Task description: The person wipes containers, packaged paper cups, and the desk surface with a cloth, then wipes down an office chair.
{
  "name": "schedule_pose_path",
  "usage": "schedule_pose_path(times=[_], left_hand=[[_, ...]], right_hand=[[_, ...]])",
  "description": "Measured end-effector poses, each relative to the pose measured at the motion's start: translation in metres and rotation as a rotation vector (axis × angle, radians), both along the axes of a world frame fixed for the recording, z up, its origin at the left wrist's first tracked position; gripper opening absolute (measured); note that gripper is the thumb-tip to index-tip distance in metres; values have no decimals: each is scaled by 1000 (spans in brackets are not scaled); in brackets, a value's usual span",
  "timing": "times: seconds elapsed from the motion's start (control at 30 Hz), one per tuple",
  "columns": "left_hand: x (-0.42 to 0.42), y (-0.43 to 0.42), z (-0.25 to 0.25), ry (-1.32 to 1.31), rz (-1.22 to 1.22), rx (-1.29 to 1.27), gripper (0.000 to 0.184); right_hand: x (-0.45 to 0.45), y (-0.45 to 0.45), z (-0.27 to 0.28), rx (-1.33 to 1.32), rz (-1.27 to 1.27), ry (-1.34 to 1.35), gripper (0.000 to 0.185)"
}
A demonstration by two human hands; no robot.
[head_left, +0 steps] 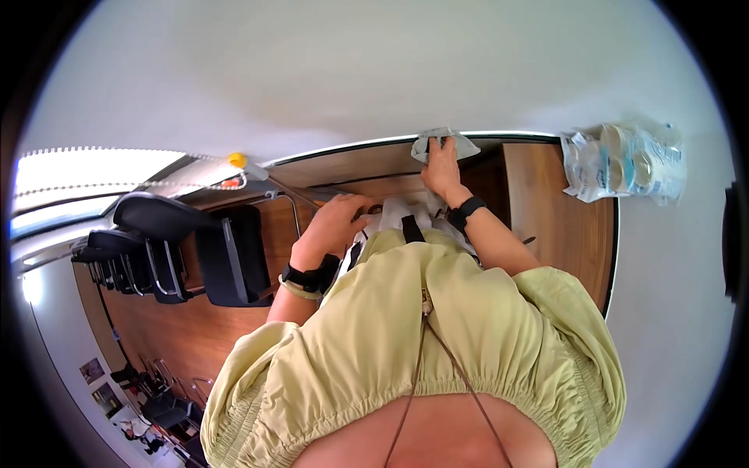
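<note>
At upper centre, I'm seeing the right hand (443, 172) gripping the cloth (465, 146); the left hand (337, 221) is resting farther leftward, grip unclear.

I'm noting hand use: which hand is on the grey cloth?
The right hand: it lies on the grey cloth, while the left hand, nearer the chairs, is clear of it.

Room over the white surface (390, 70), a pack (624, 165) at its right
A hand could pass forward or leftward from the cloth (466, 146); rightward, the pack stands in the way. Chairs (226, 257) block the space beside the left hand (335, 224).
</note>
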State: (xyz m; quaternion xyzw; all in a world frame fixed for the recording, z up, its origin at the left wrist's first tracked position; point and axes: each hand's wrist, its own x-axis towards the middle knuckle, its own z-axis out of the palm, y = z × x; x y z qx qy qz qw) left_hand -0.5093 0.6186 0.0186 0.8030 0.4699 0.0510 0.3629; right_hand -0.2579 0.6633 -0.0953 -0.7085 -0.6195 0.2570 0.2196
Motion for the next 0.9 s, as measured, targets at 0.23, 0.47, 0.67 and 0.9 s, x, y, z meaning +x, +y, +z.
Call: schedule_pose_path(times=[0.23, 0.47, 0.67, 0.9], left_hand=[[-102, -5, -3, 24, 239, 35, 38], [-160, -18, -11, 27, 315, -16, 38], [-189, -33, -9, 56, 437, -34, 37], [-201, -38, -22, 12, 410, 49, 39]], right_hand=[[-112, 17, 1, -39, 122, 42, 46], [-222, 32, 8, -53, 328, 29, 45], [-306, 42, -5, -77, 368, -57, 54], [-312, 56, -18, -14, 798, -156, 44]])
